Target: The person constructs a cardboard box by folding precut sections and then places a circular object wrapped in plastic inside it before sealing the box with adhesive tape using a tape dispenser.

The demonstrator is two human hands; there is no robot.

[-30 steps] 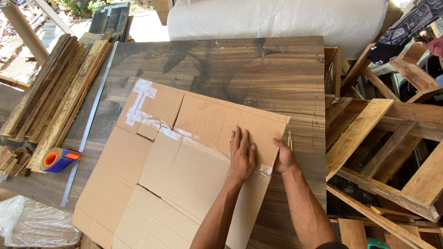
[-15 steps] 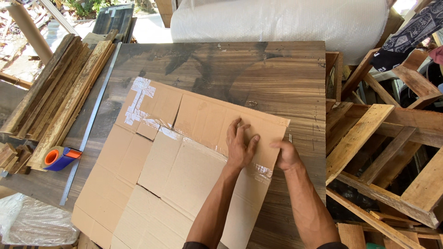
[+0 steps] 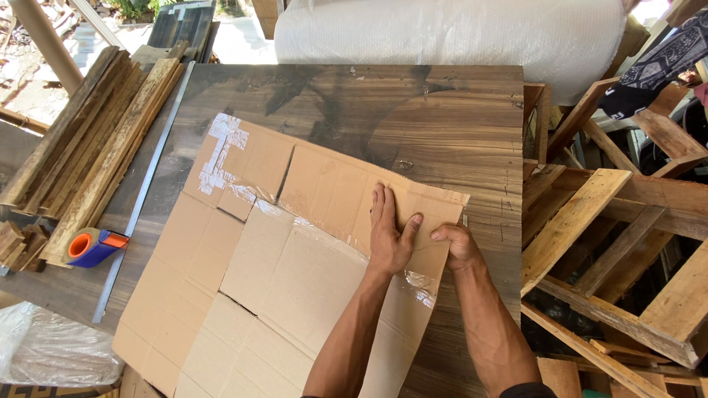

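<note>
My left hand (image 3: pixel 389 234) lay flat, fingers straight and spread, pressing the taped cardboard sheet (image 3: pixel 295 280) onto the dark wooden tabletop (image 3: pixel 383 110). My right hand (image 3: pixel 456 245) was curled at the sheet's right edge, gripping something small I couldn't make out.

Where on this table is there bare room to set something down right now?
Bare wood lies on the table between the cardboard sheet and the white roll, plus a narrow strip right of the cardboard. The left edge is crowded: metal ruler, tape dispenser, wood slats. Left hand and right hand occupy the cardboard's right corner.
</note>
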